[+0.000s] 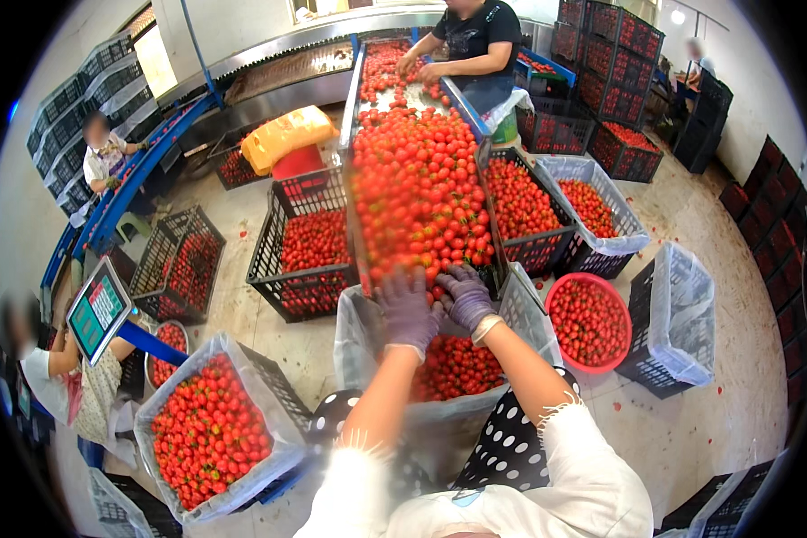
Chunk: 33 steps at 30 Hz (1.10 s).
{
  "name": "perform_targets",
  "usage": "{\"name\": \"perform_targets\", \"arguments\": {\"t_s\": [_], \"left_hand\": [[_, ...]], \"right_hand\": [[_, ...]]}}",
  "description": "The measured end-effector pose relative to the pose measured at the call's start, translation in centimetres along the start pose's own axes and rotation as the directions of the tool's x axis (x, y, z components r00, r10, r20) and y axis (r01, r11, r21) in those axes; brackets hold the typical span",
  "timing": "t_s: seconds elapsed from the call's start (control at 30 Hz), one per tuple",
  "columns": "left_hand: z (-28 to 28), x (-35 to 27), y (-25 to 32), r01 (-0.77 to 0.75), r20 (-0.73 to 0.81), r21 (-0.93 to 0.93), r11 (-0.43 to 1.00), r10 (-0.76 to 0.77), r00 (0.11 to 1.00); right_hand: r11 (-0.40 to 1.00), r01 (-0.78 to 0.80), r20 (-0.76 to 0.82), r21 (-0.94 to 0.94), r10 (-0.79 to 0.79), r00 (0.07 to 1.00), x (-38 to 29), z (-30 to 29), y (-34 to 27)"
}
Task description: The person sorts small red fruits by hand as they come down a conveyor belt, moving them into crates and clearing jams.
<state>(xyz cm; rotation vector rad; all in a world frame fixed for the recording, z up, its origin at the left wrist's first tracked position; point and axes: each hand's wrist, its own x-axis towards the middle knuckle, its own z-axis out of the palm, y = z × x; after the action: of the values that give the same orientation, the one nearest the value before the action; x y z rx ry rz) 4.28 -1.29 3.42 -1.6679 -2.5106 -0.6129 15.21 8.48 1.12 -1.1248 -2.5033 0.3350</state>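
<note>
Many small red tomatoes [424,181] cover a metal-edged sorting chute that runs away from me. At its near end, my left hand [409,311], in a purple glove, lies spread against the lowest tomatoes. Beside it my right hand [467,300], gloved too, rests with bent fingers on the tomatoes at the chute's lip. Whether either hand grips a tomato is hard to tell. Under both hands stands a crate lined with clear plastic [545,323], partly filled with tomatoes [463,366]. Some tomatoes on the chute's left side are blurred.
Black crates of tomatoes [302,282] [534,239] flank the chute. A red basin [629,323] and a lined crate [686,316] stand at right. At left are a filled lined crate [286,437] and a scale display [99,309]. A co-worker [481,47] handles tomatoes at the far end; others are at left.
</note>
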Motion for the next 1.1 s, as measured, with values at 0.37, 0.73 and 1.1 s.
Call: {"name": "perform_targets", "arguments": {"t_s": [0.37, 0.73, 1.1], "left_hand": [[-0.6, -0.4, 0.9, -0.101, 0.125, -0.096, 0.990, 0.113, 0.986], [0.8, -0.4, 0.6, -0.125, 0.229, -0.095, 0.988, 0.144, 0.963], [1.2, -1.1, -0.7, -0.060, 0.156, 0.094, 0.994, 0.045, 0.987]], "right_hand": [[0.986, -0.080, -0.096, -0.148, 0.066, 0.993, 0.0, -0.5, 0.4], [0.994, -0.074, -0.316, -0.075, 0.046, 0.947, 0.4, -1.3, 1.0], [0.977, -0.077, -0.013, 0.200, 0.081, 0.997, 0.5, -2.9, -1.3]]}}
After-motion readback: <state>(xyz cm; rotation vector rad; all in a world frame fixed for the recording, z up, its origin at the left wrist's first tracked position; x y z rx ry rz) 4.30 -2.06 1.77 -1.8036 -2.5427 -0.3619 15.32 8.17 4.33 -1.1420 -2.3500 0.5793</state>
